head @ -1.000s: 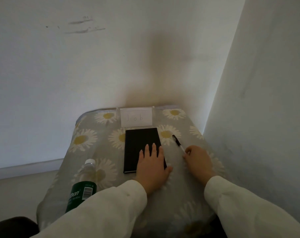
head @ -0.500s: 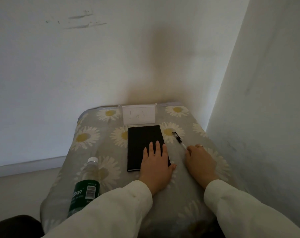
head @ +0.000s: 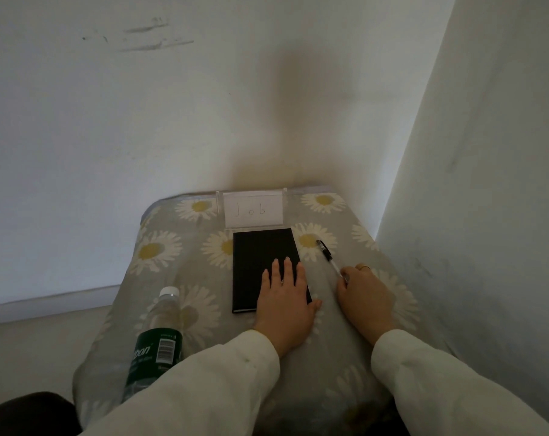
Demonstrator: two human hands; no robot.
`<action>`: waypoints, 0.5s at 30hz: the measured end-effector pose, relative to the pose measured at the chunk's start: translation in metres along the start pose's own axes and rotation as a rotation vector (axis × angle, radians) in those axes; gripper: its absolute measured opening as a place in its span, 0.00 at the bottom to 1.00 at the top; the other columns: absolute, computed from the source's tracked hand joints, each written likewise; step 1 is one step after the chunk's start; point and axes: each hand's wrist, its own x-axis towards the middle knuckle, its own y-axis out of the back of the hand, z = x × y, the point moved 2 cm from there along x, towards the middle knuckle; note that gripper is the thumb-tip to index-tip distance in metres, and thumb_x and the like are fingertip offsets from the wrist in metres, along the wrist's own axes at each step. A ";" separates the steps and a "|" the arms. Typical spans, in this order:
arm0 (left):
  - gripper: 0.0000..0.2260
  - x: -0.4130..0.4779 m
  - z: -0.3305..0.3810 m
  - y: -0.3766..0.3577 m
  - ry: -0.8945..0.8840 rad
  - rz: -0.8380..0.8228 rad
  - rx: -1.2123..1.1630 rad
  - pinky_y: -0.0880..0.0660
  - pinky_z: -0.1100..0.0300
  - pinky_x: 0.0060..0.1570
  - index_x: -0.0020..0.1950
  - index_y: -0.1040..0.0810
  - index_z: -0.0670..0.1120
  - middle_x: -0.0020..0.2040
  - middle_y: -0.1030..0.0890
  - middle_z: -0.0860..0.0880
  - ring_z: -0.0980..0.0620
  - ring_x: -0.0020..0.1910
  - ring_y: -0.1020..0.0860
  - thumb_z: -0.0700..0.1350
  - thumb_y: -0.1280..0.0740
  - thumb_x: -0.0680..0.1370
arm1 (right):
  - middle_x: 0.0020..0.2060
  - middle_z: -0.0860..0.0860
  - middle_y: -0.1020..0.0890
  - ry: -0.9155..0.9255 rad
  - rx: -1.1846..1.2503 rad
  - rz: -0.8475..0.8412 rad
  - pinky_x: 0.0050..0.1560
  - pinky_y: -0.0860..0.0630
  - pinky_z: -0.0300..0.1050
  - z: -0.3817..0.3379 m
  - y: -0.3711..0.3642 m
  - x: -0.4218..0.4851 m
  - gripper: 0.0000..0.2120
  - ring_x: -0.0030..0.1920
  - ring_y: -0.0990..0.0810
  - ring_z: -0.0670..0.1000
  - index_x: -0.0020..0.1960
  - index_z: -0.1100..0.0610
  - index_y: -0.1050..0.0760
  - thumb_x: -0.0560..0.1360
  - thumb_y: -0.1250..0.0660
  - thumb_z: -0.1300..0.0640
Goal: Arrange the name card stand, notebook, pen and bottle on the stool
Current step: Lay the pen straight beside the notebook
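Both hands rest on the stool [head: 178, 269], which wears a soft daisy-print cover. Left hand [head: 284, 297]: flat, fingers spread, palm pressing the near right corner of the notebook [head: 260, 262]. Right hand [head: 362, 294]: curled, fingertips at the near tip of the pen [head: 329, 258]; whether it pinches the pen or only touches it cannot be told.

Locations: the name card stand [head: 252, 210] stands upright just beyond the notebook, ahead of the left hand. The pen lies diagonally, ahead of the right hand and between the notebook and the side wall. The bottle [head: 156, 338] stands well to the left of the left hand, near the front left of the stool.

Handling, as judged:
- Notebook: stiff and light; likely to slide on the fabric. Grip by the long edges.
- Pen: light and prone to rolling. Pinch at mid-barrel.
- Stand: clear, rigid and easily tipped. Hold by the base.
- Bottle: the heaviest item, and unsteady on padding. Grasp around the labelled body.

Count: one stand, one notebook, one pen, one bottle.
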 end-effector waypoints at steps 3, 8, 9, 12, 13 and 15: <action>0.35 0.000 0.000 0.000 0.001 -0.001 -0.003 0.58 0.42 0.73 0.77 0.59 0.47 0.79 0.55 0.41 0.39 0.76 0.58 0.65 0.53 0.78 | 0.44 0.52 0.24 0.000 -0.025 0.001 0.36 0.25 0.46 0.001 -0.001 0.000 0.12 0.37 0.23 0.53 0.46 0.56 0.22 0.78 0.42 0.52; 0.35 0.000 0.000 0.001 0.000 -0.002 -0.009 0.58 0.42 0.73 0.77 0.58 0.46 0.79 0.55 0.41 0.39 0.76 0.58 0.65 0.53 0.78 | 0.45 0.52 0.25 -0.006 -0.035 0.013 0.36 0.25 0.46 0.002 -0.002 0.000 0.12 0.38 0.22 0.54 0.48 0.55 0.22 0.78 0.41 0.51; 0.35 -0.001 0.000 0.001 0.001 -0.003 -0.010 0.58 0.42 0.73 0.77 0.58 0.46 0.79 0.55 0.41 0.38 0.76 0.58 0.65 0.53 0.78 | 0.46 0.53 0.25 -0.009 -0.034 0.019 0.35 0.26 0.45 0.002 -0.002 -0.001 0.12 0.38 0.22 0.55 0.49 0.55 0.22 0.77 0.41 0.51; 0.35 -0.001 0.000 0.003 0.002 -0.016 -0.018 0.58 0.41 0.73 0.77 0.58 0.46 0.79 0.55 0.41 0.38 0.76 0.59 0.65 0.53 0.78 | 0.49 0.55 0.24 -0.013 -0.006 0.039 0.36 0.26 0.46 0.002 -0.002 -0.001 0.13 0.40 0.21 0.57 0.54 0.57 0.23 0.76 0.39 0.51; 0.35 -0.001 0.000 0.003 0.002 -0.022 -0.022 0.58 0.41 0.73 0.77 0.58 0.46 0.79 0.55 0.41 0.38 0.76 0.59 0.65 0.52 0.78 | 0.51 0.55 0.24 -0.015 0.004 0.045 0.38 0.24 0.48 0.001 -0.002 -0.001 0.14 0.41 0.21 0.58 0.56 0.57 0.24 0.76 0.39 0.51; 0.36 0.000 -0.001 0.003 -0.001 -0.035 -0.036 0.58 0.41 0.73 0.77 0.58 0.47 0.79 0.55 0.41 0.38 0.76 0.59 0.65 0.52 0.77 | 0.53 0.55 0.25 -0.021 0.014 0.055 0.40 0.22 0.50 0.001 -0.002 -0.001 0.16 0.42 0.20 0.57 0.60 0.56 0.25 0.75 0.39 0.50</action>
